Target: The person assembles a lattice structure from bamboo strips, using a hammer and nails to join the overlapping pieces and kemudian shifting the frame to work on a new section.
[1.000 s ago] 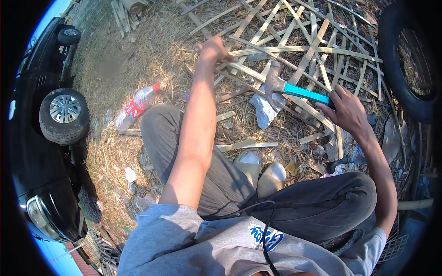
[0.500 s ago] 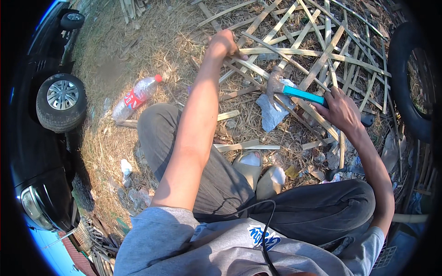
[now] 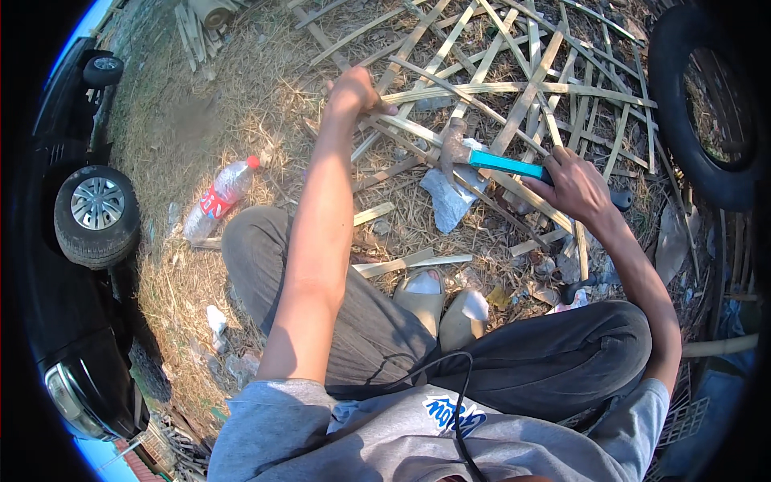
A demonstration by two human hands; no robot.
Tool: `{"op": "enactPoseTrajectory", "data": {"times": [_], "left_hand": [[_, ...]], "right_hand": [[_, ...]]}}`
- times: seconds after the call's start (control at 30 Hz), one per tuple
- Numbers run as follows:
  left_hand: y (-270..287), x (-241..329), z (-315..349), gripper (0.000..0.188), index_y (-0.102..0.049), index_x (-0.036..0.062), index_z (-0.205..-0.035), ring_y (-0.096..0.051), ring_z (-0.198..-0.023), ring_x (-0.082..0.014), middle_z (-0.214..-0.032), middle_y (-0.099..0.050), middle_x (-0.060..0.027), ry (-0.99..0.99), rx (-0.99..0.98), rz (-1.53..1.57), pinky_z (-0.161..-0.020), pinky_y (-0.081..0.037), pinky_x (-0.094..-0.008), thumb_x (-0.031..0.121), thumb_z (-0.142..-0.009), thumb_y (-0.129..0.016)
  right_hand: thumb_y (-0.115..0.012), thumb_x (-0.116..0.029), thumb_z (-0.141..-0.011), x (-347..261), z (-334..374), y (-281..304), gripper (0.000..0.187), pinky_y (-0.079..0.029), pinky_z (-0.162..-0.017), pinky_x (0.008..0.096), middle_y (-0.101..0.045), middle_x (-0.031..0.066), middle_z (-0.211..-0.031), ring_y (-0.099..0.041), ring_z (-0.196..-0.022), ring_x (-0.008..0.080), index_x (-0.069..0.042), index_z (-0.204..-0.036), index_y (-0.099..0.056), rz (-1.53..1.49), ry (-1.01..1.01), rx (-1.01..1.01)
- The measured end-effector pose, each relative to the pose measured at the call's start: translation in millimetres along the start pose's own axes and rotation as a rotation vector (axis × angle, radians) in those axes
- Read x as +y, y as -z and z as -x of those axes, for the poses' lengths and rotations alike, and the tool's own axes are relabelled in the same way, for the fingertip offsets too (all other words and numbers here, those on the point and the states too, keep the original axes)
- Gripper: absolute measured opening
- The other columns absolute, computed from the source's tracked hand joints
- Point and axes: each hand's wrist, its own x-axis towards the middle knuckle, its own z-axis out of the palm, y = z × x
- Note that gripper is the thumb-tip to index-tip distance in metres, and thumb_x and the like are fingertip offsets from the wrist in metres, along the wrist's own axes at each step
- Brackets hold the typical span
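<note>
A lattice of split bamboo strips [image 3: 524, 98] lies on the ground in front of me. My left hand [image 3: 352, 91] is closed around the end of a pale bamboo strip at the lattice's near left edge. My right hand [image 3: 575, 183] is wrapped round the handle of a claw hammer [image 3: 507, 163] with a turquoise shaft and dark grip end. The hammer's head rests at or just over that strip, above a pale grey stone [image 3: 450, 201]; whether it touches is unclear. My left fingertips are partly hidden behind the hand.
A plastic bottle [image 3: 221, 199] with a red cap lies on dry grass to the left. Beyond it stands a black car [image 3: 76, 305]. A black tyre [image 3: 671, 104] is at the right. Loose bamboo pieces [image 3: 414, 263] lie near my sandalled feet [image 3: 421, 297].
The whole view has shifted, so the scene sits further left in the picture. Both hands keep their holds; the hammer stays at about the same spot over the strip.
</note>
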Motion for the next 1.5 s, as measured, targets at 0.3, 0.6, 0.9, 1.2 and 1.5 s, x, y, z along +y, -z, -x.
{"op": "enactPoseTrajectory", "data": {"times": [0.3,0.6,0.9,1.2,1.5], "left_hand": [[-21,32,7,0.088,-0.063,-0.0051,-0.116,-0.067,-0.107,-0.0334,-0.109,-0.072,-0.0197,-0.111,0.068,0.015,-0.098,-0.048,-0.0443,0.047,-0.054,-0.096],[-21,43,9,0.089,-0.062,-0.0098,-0.116,-0.068,-0.106,-0.0339,-0.107,-0.071,-0.0273,-0.089,0.093,-0.007,-0.094,-0.051,-0.0437,0.045,-0.056,-0.097],[-22,40,9,0.076,-0.067,-0.0052,-0.112,-0.070,-0.101,-0.0308,-0.105,-0.073,-0.0227,-0.034,0.105,0.188,-0.093,-0.051,-0.0434,0.032,-0.054,-0.099],[-19,53,24,0.071,-0.066,-0.0071,-0.106,-0.071,-0.087,-0.0259,-0.095,-0.073,-0.0200,-0.054,0.166,0.151,-0.082,-0.054,-0.0373,0.029,-0.054,-0.100],[-20,29,6,0.078,-0.063,-0.0047,-0.116,-0.068,-0.104,-0.0279,-0.112,-0.071,-0.0208,0.001,0.073,0.137,-0.091,-0.052,-0.0423,0.033,-0.058,-0.099]], "right_hand": [[-0.068,-0.052,-0.089,26,115,-22,0.052,-0.054,-0.059,0.0399,-0.053,0.0104,-0.079,-0.062,-0.072,0.0283,-0.001,-0.080,-0.062,-0.055,0.042,0.110],[-0.063,-0.054,-0.092,35,117,-23,0.057,-0.056,-0.067,0.0421,-0.058,0.0140,-0.087,-0.065,-0.081,0.0317,0.002,-0.086,-0.065,-0.008,-0.086,0.065],[-0.064,-0.051,-0.093,38,94,-41,0.054,-0.057,-0.071,0.0442,-0.060,0.0162,-0.094,-0.067,-0.082,0.0345,0.002,-0.098,-0.067,-0.010,-0.065,0.165],[-0.066,-0.051,-0.092,44,90,-46,0.053,-0.057,-0.067,0.0453,-0.058,0.0159,-0.088,-0.067,-0.079,0.0350,0.002,-0.097,-0.067,-0.059,-0.172,0.133],[-0.069,-0.046,-0.091,11,77,-34,0.047,-0.055,-0.062,0.0432,-0.056,0.0138,-0.087,-0.063,-0.076,0.0317,0.000,-0.082,-0.063,-0.078,-0.070,0.198]]}}
